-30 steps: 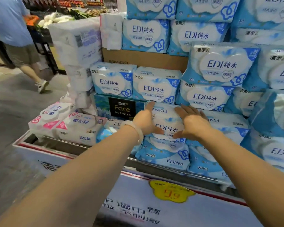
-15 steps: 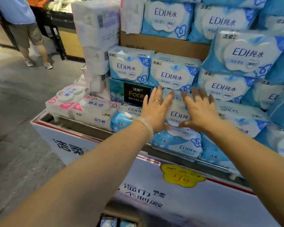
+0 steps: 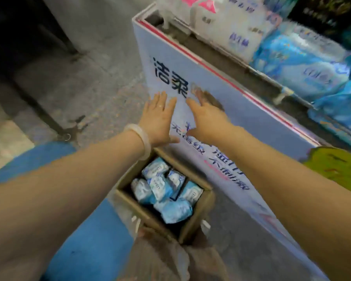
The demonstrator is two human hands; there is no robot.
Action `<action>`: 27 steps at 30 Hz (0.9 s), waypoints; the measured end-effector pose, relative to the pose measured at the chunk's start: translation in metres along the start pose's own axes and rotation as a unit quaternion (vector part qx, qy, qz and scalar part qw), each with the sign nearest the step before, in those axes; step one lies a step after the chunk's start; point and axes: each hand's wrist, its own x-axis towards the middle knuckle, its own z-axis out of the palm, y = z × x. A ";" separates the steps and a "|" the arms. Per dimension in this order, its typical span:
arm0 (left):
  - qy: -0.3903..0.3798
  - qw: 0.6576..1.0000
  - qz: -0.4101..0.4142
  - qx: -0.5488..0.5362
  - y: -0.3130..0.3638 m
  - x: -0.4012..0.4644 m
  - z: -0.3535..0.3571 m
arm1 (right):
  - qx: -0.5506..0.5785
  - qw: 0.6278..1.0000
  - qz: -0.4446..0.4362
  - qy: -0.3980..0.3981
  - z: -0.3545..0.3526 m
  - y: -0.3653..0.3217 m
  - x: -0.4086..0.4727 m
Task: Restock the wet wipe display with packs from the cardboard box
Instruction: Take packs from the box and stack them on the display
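An open cardboard box stands on the floor below me, against the display's front panel. Several blue-and-white wet wipe packs lie loose inside it. My left hand, a pale bangle on its wrist, and my right hand hover side by side above the box, in front of the panel, fingers straight and holding nothing. Stocked blue wipe packs fill the display bin at the upper right, blurred.
White-and-pink packs sit at the display's left end. A yellow price tag hangs on the panel at right. Blue floor marking and grey floor lie to the left. A dark stand leg crosses the floor.
My hands let go of the pack pressed onto the display and drew back and down. My view swung down from the shelves to the box on the floor.
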 end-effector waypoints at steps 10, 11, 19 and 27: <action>-0.162 0.973 -0.120 -0.113 -0.105 -0.007 0.192 | 0.087 0.982 0.058 -0.158 0.213 -0.014 0.065; -0.168 0.970 -0.127 -0.119 -0.113 -0.002 0.211 | 0.094 0.979 0.067 -0.170 0.235 -0.010 0.069; -0.264 0.933 -0.169 -0.176 -0.165 0.020 0.377 | 0.191 0.931 0.180 -0.256 0.411 0.013 0.110; -0.318 0.863 -0.227 -0.320 -0.182 0.060 0.530 | 0.427 0.769 0.402 -0.252 0.550 0.033 0.140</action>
